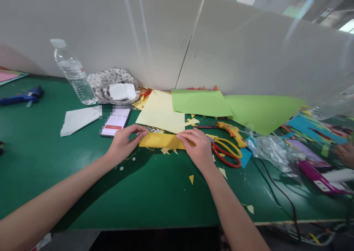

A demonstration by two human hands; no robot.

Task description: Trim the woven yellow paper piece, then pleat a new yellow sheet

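Observation:
A folded strip of yellow paper (162, 140) is stretched between my two hands, just above the green table. My left hand (124, 142) pinches its left end between thumb and fingers. At the other end, my right hand (197, 146) grips the strip with the thumb in front, covering that end. Behind the strip lies a sheet of pale yellow paper (163, 112). Scissors with red and yellow handles (228, 151) rest just right of my right hand, their blades partly hidden. Small yellow paper scraps (191, 179) are scattered around.
A phone (117, 122) showing a timer and a water bottle (74, 74) stand left. Green paper sheets (201, 103), a yellow glue gun (232, 132), clear plastic (276, 153) and a black cord (284, 195) lie right. Another person's hand (345, 154) appears at the right edge.

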